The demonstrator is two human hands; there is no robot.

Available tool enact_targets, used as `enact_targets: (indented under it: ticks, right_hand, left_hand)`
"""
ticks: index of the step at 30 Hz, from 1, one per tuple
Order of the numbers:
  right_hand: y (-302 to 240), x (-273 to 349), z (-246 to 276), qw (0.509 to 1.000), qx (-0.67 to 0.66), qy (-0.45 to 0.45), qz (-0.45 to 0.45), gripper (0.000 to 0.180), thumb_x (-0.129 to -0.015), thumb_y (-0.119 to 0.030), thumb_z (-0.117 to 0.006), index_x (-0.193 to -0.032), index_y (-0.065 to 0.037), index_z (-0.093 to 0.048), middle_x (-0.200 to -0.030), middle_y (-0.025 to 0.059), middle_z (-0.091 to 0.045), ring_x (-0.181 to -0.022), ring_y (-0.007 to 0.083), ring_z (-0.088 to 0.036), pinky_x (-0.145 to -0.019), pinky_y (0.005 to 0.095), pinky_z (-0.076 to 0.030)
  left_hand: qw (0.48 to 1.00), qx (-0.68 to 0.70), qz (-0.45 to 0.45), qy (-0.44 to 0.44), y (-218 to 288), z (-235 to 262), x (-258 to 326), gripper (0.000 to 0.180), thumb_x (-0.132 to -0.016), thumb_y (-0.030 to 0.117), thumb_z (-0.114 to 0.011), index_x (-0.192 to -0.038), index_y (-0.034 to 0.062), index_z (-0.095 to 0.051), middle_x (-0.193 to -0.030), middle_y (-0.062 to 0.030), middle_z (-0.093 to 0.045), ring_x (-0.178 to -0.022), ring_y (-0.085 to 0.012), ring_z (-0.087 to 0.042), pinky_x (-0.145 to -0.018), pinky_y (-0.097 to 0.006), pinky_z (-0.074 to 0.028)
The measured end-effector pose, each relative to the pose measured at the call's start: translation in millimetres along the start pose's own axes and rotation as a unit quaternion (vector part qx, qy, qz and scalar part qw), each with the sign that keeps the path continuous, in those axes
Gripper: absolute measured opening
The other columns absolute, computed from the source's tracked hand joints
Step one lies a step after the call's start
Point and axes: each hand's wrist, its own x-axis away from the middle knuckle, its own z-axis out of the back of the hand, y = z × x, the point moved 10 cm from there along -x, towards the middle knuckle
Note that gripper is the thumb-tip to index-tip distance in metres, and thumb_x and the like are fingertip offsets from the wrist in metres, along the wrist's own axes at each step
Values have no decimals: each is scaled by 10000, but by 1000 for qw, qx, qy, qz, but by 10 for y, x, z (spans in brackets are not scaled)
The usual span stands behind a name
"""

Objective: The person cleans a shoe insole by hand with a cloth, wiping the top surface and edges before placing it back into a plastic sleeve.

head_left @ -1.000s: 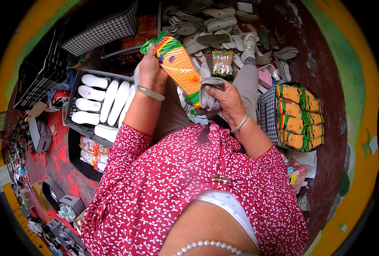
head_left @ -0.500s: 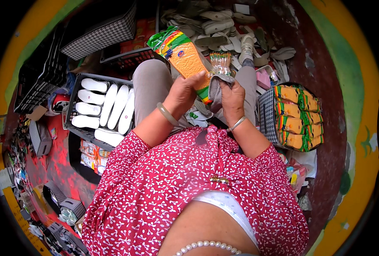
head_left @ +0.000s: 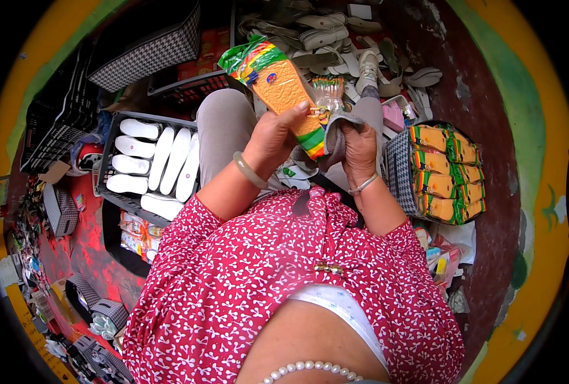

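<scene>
The left hand [head_left: 277, 131] has come down from the packet's top to close its grip on the orange insole in clear plastic wrapping [head_left: 286, 89] (above the lap), while the right hand [head_left: 356, 146] clutches a grey cloth [head_left: 336, 137] beside it.

A second ago my left hand [head_left: 273, 136] was raised high, gripping the orange insole packet [head_left: 283, 89] near its top end, with the packet slanting down toward my lap. Since then that hand has dropped and slid along to the packet's lower end, where my fingers now wrap over the striped edge. The packet has swung with it, so its green top end now points up and away to the left. My right hand [head_left: 353, 144] has come up from my lap to meet the packet's lower end, bringing the grey cloth [head_left: 337, 131] and the small clear packet [head_left: 328, 96] close beside it.
</scene>
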Motion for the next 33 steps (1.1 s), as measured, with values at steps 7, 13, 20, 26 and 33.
enact_targets:
  ticks: [7, 13, 20, 26, 33]
  right_hand:
    - [-13, 23, -55, 999, -33, -40, -17, 215, -843, -210, -649, -945, -21, -644, -862, 17, -637, -768, 90, -583, -678, 227, -471]
    - [-15, -99, 293, 999, -22, -28, -19, 378, -868, -354, -588, -1056, -27, -577, -966, 59, -609, -894, 169, -581, -798, 311, -468]
    - [104, 15, 65, 967, -143, -153, -146, 649, -801, -523, -589, -1195, -17, -483, -1121, 91, -565, -1042, 204, -545, -922, 348, -428]
    - [125, 172, -485, 934, -126, -264, -205, 562, -788, -326, -698, -1200, 0, -498, -1099, 55, -588, -970, 127, -573, -830, 269, -475]
    - [121, 54, -172, 995, -43, -31, -80, 175, -793, -2, -644, -968, 11, -643, -848, 31, -655, -768, 113, -621, -702, 223, -509]
  left_hand:
    - [1000, 0, 9, -11, 45, -26, 19, 341, -864, 160, -578, -1136, -25, -490, -1044, -107, -600, -960, -205, -602, -868, -346, -481]
    - [999, -11, -28, 18, 262, 86, 40, 332, -869, 167, -571, -1118, -44, -506, -1024, -111, -606, -948, -208, -607, -875, -344, -477]
    - [997, -19, -72, 37, 392, 176, 39, 270, -863, 140, -580, -1072, -23, -526, -988, -91, -604, -886, -191, -608, -814, -331, -498]
    - [989, -115, -91, -25, 292, 5, 68, 340, -855, 154, -598, -1131, -28, -515, -1027, -88, -596, -927, -183, -597, -849, -310, -470]
    - [982, -155, -105, 8, 221, 62, 64, 311, -858, 123, -599, -1131, 1, -513, -1034, -60, -586, -939, -147, -577, -822, -289, -464]
